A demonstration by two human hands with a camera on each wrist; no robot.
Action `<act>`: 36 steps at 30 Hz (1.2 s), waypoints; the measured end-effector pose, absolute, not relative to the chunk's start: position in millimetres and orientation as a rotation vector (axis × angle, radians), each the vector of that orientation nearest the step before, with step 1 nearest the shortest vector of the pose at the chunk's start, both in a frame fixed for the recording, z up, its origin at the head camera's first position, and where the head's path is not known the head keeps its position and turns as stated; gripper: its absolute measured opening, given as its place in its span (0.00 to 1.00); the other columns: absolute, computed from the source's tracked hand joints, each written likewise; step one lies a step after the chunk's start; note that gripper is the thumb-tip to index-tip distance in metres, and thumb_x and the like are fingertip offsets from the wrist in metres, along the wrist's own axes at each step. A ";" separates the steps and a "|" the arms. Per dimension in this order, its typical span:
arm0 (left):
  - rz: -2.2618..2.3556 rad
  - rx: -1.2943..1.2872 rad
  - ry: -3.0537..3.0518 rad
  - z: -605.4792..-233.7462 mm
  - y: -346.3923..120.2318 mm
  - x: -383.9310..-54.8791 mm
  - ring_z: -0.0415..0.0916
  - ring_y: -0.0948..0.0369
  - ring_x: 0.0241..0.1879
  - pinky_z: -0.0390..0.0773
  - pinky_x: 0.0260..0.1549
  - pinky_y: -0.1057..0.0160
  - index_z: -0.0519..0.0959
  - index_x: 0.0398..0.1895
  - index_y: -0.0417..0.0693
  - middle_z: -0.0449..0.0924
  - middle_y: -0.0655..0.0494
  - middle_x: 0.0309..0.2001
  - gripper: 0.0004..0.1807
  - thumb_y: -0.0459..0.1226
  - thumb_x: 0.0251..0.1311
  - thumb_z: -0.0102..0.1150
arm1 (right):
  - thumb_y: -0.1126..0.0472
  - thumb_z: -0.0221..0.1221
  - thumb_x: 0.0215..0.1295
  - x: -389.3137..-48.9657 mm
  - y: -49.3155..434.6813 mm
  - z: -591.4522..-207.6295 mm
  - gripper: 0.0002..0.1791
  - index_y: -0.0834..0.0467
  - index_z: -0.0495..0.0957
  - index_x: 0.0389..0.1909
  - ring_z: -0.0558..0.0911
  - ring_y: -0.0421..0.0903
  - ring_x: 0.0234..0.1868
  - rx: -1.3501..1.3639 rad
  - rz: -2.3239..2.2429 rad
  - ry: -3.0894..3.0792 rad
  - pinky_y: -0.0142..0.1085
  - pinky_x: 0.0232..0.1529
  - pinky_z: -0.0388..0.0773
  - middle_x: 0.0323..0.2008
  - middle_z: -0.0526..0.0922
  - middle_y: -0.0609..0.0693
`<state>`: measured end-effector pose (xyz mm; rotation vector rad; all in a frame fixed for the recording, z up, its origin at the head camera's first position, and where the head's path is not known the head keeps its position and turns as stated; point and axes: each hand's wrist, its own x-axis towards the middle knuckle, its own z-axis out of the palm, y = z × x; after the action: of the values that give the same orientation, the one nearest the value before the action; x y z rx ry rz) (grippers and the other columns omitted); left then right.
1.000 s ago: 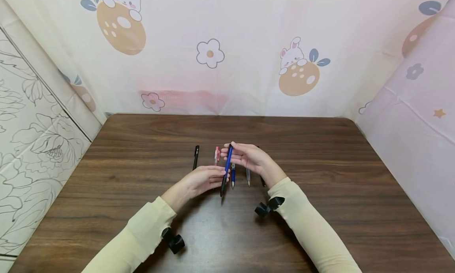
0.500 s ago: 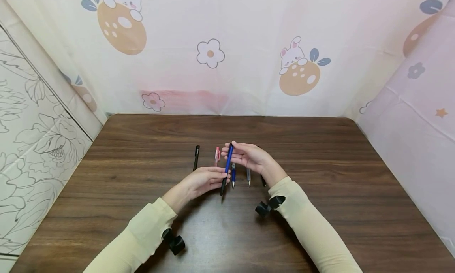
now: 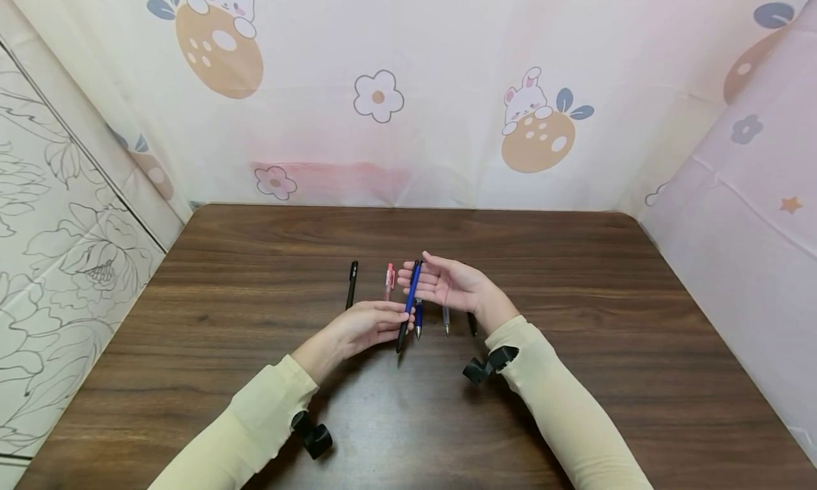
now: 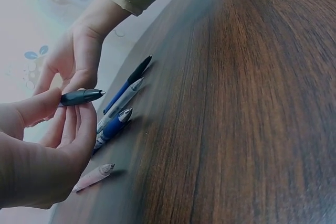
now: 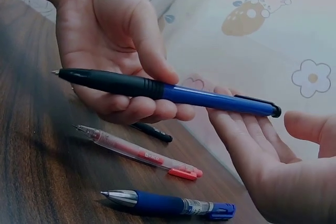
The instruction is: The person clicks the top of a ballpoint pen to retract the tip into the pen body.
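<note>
A blue ballpoint pen with a black grip is held above the table, tilted, its silver tip toward me. My left hand pinches it at the grip between thumb and fingers. Extended fingers of my right hand lie against or just behind the pen's upper end; contact is hard to tell. In the right wrist view the right thumb stands apart from the pen's black push-button end. The left wrist view shows the black grip and the tip poking out between the left fingers.
Several pens lie in a row on the brown wooden table: a black pen, a red clear-bodied pen, a blue pen, a clear grey pen, and a blue-and-black pen. A patterned curtain hangs behind.
The right thumb has lifted off the pen's top end, and the right hand has shifted slightly right. My left hand keeps its pinch, almost still.
</note>
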<state>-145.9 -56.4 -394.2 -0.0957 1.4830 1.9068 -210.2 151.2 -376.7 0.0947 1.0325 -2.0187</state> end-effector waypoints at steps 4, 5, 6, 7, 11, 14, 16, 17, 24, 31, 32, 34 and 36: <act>1.903 -0.100 1.487 -396.1 -57.2 -145.7 0.82 0.67 0.37 0.78 0.58 0.60 0.67 0.62 0.29 0.84 0.61 0.34 0.22 0.28 0.67 0.50 | 0.50 0.44 0.76 -210.3 151.7 -377.3 0.22 0.63 0.72 0.56 0.84 0.49 0.51 0.112 -2.014 0.999 0.37 0.53 0.82 0.55 0.81 0.58; 1.906 -0.101 1.489 -396.3 -57.2 -145.6 0.82 0.67 0.37 0.79 0.57 0.61 0.67 0.62 0.28 0.84 0.61 0.34 0.22 0.28 0.67 0.50 | 0.50 0.44 0.75 -210.2 151.7 -377.2 0.22 0.63 0.72 0.55 0.85 0.49 0.50 0.117 -2.013 0.993 0.37 0.53 0.82 0.51 0.84 0.56; 1.908 -0.102 1.490 -396.1 -57.2 -145.5 0.82 0.67 0.37 0.80 0.55 0.62 0.67 0.62 0.29 0.84 0.61 0.34 0.22 0.28 0.67 0.50 | 0.50 0.44 0.76 -210.2 151.9 -377.1 0.22 0.63 0.72 0.55 0.85 0.48 0.50 0.113 -2.011 0.994 0.36 0.53 0.82 0.49 0.85 0.55; 1.912 -0.102 1.489 -395.9 -57.2 -145.2 0.82 0.67 0.37 0.80 0.54 0.62 0.67 0.62 0.28 0.84 0.62 0.33 0.22 0.28 0.67 0.50 | 0.50 0.44 0.76 -210.0 151.7 -376.8 0.22 0.62 0.73 0.54 0.85 0.48 0.50 0.115 -2.010 0.995 0.36 0.52 0.82 0.48 0.85 0.55; 1.932 -0.090 1.488 -396.1 -57.2 -144.5 0.82 0.67 0.36 0.82 0.51 0.64 0.67 0.62 0.27 0.84 0.62 0.33 0.21 0.28 0.67 0.50 | 0.50 0.44 0.75 -209.5 150.9 -375.1 0.21 0.61 0.78 0.48 0.85 0.48 0.49 0.114 -2.010 1.006 0.36 0.52 0.83 0.48 0.85 0.54; 1.943 -0.078 1.485 -397.4 -57.7 -144.5 0.82 0.67 0.36 0.82 0.49 0.66 0.67 0.61 0.26 0.84 0.61 0.32 0.21 0.27 0.66 0.50 | 0.51 0.45 0.75 -209.3 149.8 -374.3 0.21 0.62 0.78 0.51 0.85 0.48 0.49 0.117 -2.006 1.005 0.36 0.52 0.83 0.47 0.86 0.55; 1.947 -0.066 1.488 -398.4 -58.2 -144.5 0.82 0.67 0.36 0.82 0.48 0.66 0.67 0.61 0.26 0.84 0.61 0.32 0.21 0.27 0.66 0.50 | 0.52 0.45 0.75 -209.1 148.8 -374.1 0.23 0.62 0.72 0.60 0.85 0.48 0.50 0.124 -2.003 1.006 0.36 0.52 0.82 0.47 0.86 0.55; 1.950 -0.061 1.491 -398.8 -58.4 -144.5 0.82 0.67 0.36 0.82 0.48 0.66 0.67 0.61 0.25 0.84 0.62 0.32 0.21 0.27 0.66 0.50 | 0.52 0.45 0.75 -209.1 148.4 -374.1 0.25 0.63 0.67 0.65 0.85 0.49 0.50 0.125 -2.001 1.008 0.36 0.52 0.82 0.47 0.86 0.55; 1.961 -0.059 1.514 -396.4 -60.1 -143.8 0.82 0.67 0.38 0.81 0.54 0.62 0.68 0.61 0.27 0.84 0.61 0.34 0.22 0.28 0.66 0.52 | 0.51 0.45 0.76 -209.7 144.2 -372.9 0.24 0.63 0.69 0.62 0.84 0.49 0.52 0.109 -1.998 1.015 0.37 0.54 0.82 0.65 0.72 0.60; 1.994 -0.012 1.467 -396.6 -62.8 -142.1 0.82 0.66 0.39 0.80 0.55 0.61 0.73 0.57 0.29 0.85 0.60 0.36 0.20 0.30 0.63 0.57 | 0.50 0.43 0.76 -209.9 142.1 -371.4 0.25 0.62 0.67 0.65 0.84 0.49 0.52 0.089 -1.985 1.004 0.37 0.54 0.81 0.75 0.45 0.60; 1.992 -0.018 1.468 -396.6 -62.4 -142.4 0.82 0.67 0.39 0.80 0.54 0.62 0.72 0.58 0.28 0.85 0.60 0.36 0.21 0.29 0.63 0.56 | 0.50 0.42 0.76 -210.0 141.8 -371.5 0.27 0.62 0.61 0.69 0.84 0.48 0.52 0.090 -1.983 1.005 0.37 0.54 0.82 0.75 0.45 0.60; 1.983 -0.048 1.486 -396.7 -60.5 -142.8 0.82 0.67 0.38 0.81 0.53 0.63 0.69 0.61 0.27 0.84 0.61 0.34 0.22 0.28 0.65 0.53 | 0.50 0.41 0.77 -210.2 141.5 -371.7 0.32 0.63 0.49 0.74 0.84 0.48 0.51 0.085 -1.978 1.007 0.37 0.54 0.82 0.76 0.45 0.60; 1.973 -0.066 1.496 -397.3 -59.5 -143.3 0.82 0.67 0.37 0.81 0.52 0.63 0.67 0.62 0.26 0.84 0.62 0.33 0.22 0.27 0.66 0.51 | 0.50 0.41 0.77 -210.6 141.5 -372.0 0.35 0.63 0.42 0.75 0.84 0.48 0.51 0.083 -1.974 1.009 0.36 0.53 0.82 0.76 0.45 0.60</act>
<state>-143.3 -59.5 -397.3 -0.0662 1.4961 1.9732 -210.6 141.5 -372.0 0.0828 1.0091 -1.9738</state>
